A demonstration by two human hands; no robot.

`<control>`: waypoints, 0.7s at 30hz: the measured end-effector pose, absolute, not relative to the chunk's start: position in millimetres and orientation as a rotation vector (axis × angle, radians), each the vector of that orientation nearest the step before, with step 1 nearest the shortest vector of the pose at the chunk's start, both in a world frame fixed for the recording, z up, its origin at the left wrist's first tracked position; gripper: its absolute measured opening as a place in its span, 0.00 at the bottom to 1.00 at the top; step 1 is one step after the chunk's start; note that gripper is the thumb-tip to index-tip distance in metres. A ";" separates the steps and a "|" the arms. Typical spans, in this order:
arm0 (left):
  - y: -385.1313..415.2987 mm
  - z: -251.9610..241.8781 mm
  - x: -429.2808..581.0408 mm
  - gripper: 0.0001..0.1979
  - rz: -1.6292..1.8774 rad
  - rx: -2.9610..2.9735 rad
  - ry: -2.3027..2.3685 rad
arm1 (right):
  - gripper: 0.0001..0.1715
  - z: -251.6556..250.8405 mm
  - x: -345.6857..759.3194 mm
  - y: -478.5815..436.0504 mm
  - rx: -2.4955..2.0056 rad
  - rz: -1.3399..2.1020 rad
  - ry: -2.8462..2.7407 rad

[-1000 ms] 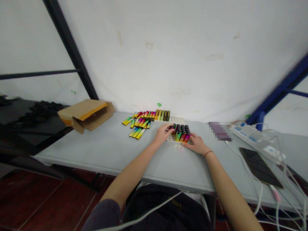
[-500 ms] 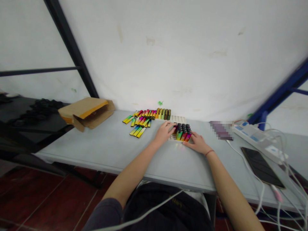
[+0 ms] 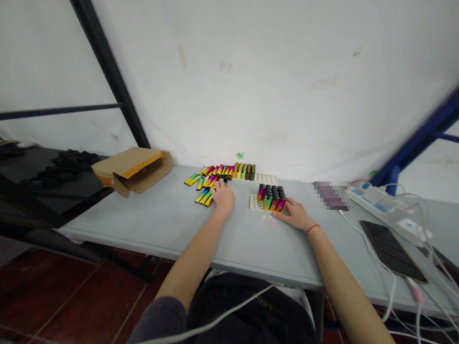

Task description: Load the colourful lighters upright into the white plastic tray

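Grey table against a scuffed white wall, two hands among gradient tubes

At far left, a dark heap [image 3: 71, 162] sits on another surface, too dim for me to make out its pieces. On the grey table [image 3: 143, 224], an open cardboard box [image 3: 125, 165] lies on its side, its inside mostly in shadow. Next come loose gradient tubes [image 3: 204, 197] lying flat, some covered by the left hand [image 3: 223, 196]. Its fingers curl down over them; I cannot tell whether they pinch one. Behind stand upright yellow-to-dark tubes [image 3: 244, 171], beside a white back tray [image 3: 267, 179]. Nearer, black-topped tubes [image 3: 274, 197] stand in a front tray [image 3: 256, 203], its left cells bare. The right hand [image 3: 297, 215] is spread at that tray's right front corner, thumb apart from the fingers; the fingertips' contact is hard to see. Farther right are a pixelated purple patch [image 3: 328, 197], a white power strip [image 3: 387, 212] and a dark phone [image 3: 392, 251]; cables run off the edge.
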State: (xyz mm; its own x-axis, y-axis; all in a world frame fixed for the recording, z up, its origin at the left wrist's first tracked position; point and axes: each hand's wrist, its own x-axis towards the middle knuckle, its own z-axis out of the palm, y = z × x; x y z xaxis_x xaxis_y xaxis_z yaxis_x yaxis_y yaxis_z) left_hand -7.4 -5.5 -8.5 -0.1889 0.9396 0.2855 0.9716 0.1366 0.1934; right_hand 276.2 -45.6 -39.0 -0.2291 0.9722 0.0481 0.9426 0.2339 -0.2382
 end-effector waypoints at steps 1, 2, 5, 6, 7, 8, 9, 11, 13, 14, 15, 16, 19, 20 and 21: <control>-6.7 -7.5 -6.4 0.23 -0.499 -1.958 -2.291 | 0.37 -38.5 275.5 -45.9 -1.829 0.240 -2.313; -8.3 -6.1 -5.0 0.22 -0.487 -1.986 -2.288 | 0.38 -38.0 274.9 -46.2 -1.837 0.244 -2.311; -13.7 -1.9 -1.1 0.19 -0.460 -2.076 -2.279 | 0.40 -36.9 273.5 -47.1 -1.856 0.256 -2.302; -14.8 -1.1 -0.6 0.18 -0.453 -2.104 -2.279 | 0.40 -36.9 273.4 -47.3 -1.858 0.257 -2.300; -15.4 -0.9 -0.8 0.17 -0.449 -2.129 -2.283 | 0.40 -37.1 273.4 -47.3 -1.856 0.258 -2.299; -15.2 -1.2 -1.5 0.17 -0.452 -2.154 -2.288 | 0.41 -37.4 273.6 -47.2 -1.852 0.257 -2.298; -14.3 -2.0 -2.6 0.17 -0.463 -2.181 -2.288 | 0.41 -37.9 273.9 -47.0 -1.847 0.256 -2.297; -11.0 -4.8 -5.1 0.18 -0.515 -2.248 -2.260 | 0.41 -39.0 274.6 -46.4 -1.839 0.253 -2.296; -6.2 -8.3 -6.4 0.18 -0.641 -2.338 -2.197 | 0.40 -39.8 275.1 -45.9 -1.836 0.251 -2.294; -3.8 -9.9 -6.2 0.17 -0.741 -2.385 -2.170 | 0.40 -40.0 275.2 -45.7 -1.835 0.251 -2.295; -1.5 -11.4 -5.4 0.16 -0.862 -2.431 -2.157 | 0.40 -40.1 275.3 -45.6 -1.835 0.251 -2.296; 0.5 -12.5 -4.1 0.16 -0.999 -2.471 -2.166 | 0.40 -39.9 275.2 -45.6 -1.834 0.250 -2.298; 3.1 -13.9 0.7 0.16 -1.377 -2.524 -2.312 | 0.40 -39.2 275.0 -45.8 -1.841 0.246 -2.300; 2.7 -13.7 2.0 0.15 -1.469 -2.509 -2.354 | 0.40 -39.1 275.0 -45.8 -1.842 0.245 -2.300; 1.7 -13.3 3.0 0.13 -1.535 -2.476 -2.374 | 0.40 -39.2 275.1 -45.8 -1.841 0.244 -2.300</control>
